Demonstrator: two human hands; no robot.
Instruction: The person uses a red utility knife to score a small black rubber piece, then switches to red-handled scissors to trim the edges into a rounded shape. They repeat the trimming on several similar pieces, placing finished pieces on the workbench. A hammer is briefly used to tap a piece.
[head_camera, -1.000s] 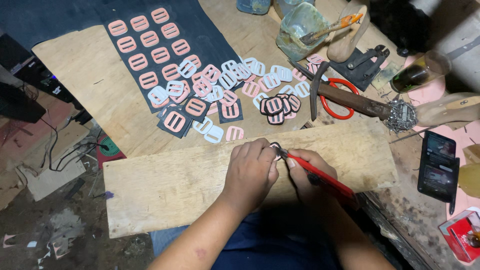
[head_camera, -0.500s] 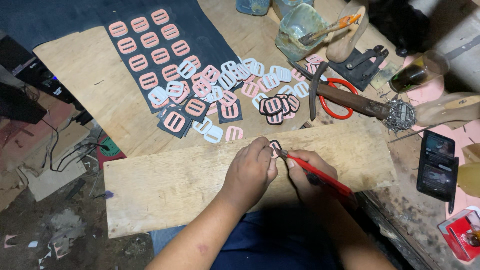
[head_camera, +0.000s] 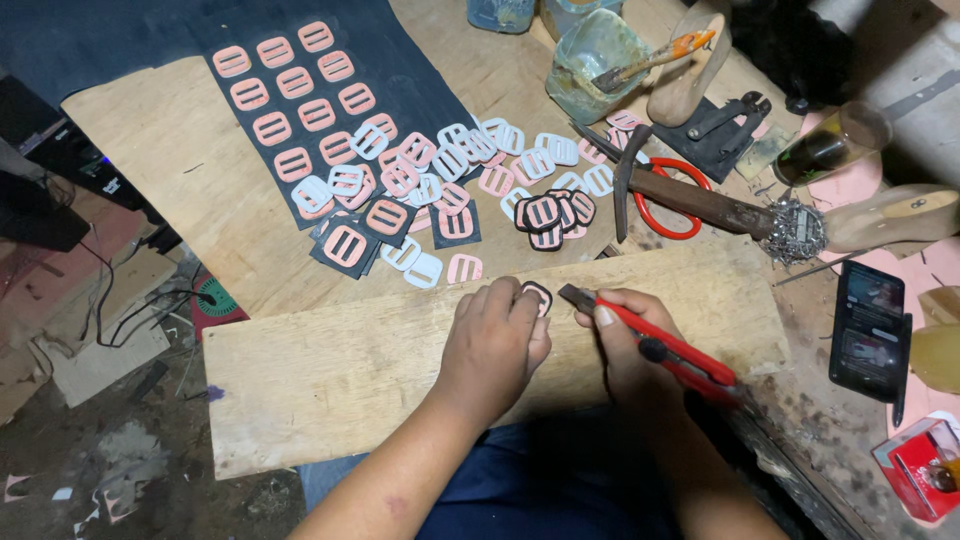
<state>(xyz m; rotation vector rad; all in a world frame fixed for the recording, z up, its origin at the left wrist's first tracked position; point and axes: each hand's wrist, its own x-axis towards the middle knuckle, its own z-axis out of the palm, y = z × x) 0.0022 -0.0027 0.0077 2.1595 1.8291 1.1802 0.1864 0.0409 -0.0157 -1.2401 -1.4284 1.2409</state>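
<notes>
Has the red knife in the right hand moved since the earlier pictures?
No. The red knife in the right hand keeps its place on the wooden board, its tip beside the small buckle piece under the left hand.

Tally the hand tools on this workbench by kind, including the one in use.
Red utility knife, held in the right hand: 1
Hammer: 1
Red-handled scissors: 1
Black pincers: 1
Orange-handled brush: 1
Total: 5

I see buckle pieces (head_camera: 420, 190) beyond my left hand (head_camera: 492, 345), hammer (head_camera: 690, 195) beyond my right hand (head_camera: 625, 340), both on the plank (head_camera: 330, 370)
</notes>
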